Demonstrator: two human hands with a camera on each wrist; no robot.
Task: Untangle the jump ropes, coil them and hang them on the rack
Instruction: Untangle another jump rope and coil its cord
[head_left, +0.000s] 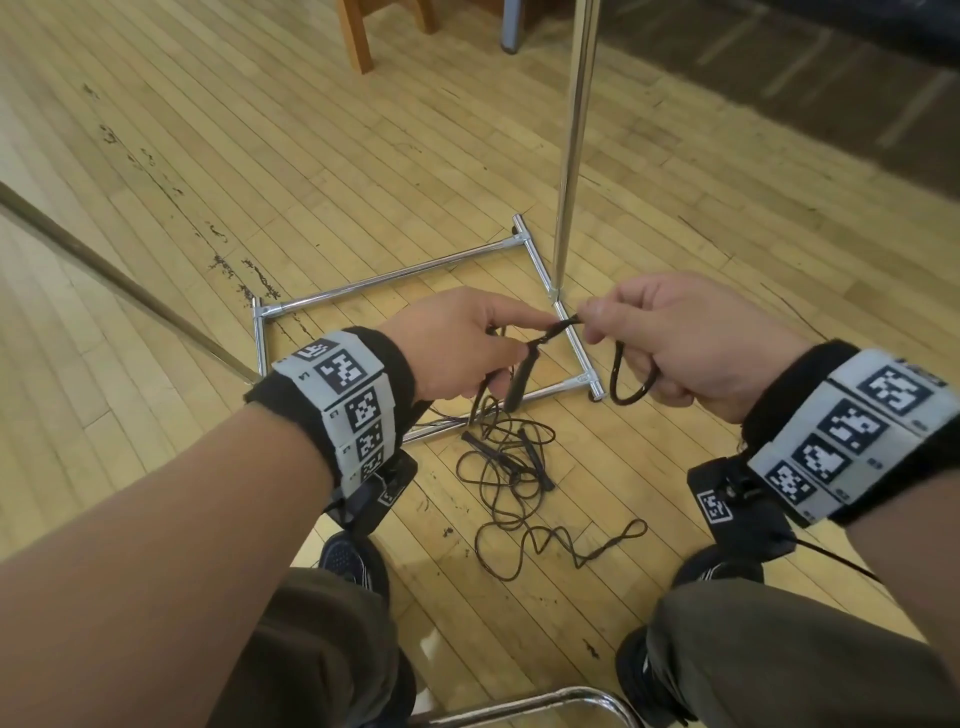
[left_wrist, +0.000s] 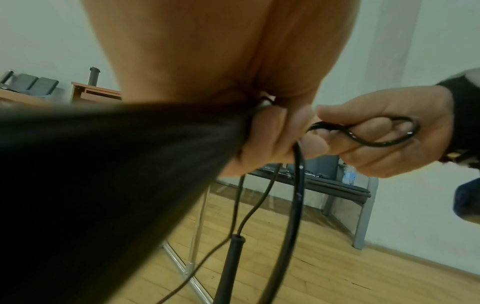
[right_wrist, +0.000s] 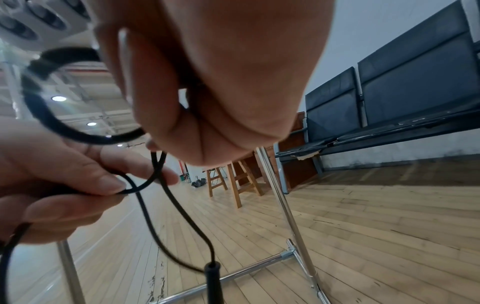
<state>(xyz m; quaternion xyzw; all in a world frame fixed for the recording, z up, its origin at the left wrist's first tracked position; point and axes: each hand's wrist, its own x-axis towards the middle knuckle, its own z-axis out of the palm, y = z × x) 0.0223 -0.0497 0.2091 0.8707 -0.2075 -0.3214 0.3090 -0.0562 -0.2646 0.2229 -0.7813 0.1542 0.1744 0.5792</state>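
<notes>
Both hands are raised over the floor with a black jump rope stretched between them. My left hand pinches the cord, and a black handle dangles below its fingers. My right hand grips the same cord, a loop hanging under its palm. The loop also shows in the left wrist view, and the handle hangs low in the right wrist view. A tangled pile of ropes with several handles lies on the floor between my feet. The chrome rack stands just beyond.
The rack's base frame lies on the wooden floor around the pile. A wooden stool stands further back, dark bench seats line the wall at right. A chrome tube curves near my knees.
</notes>
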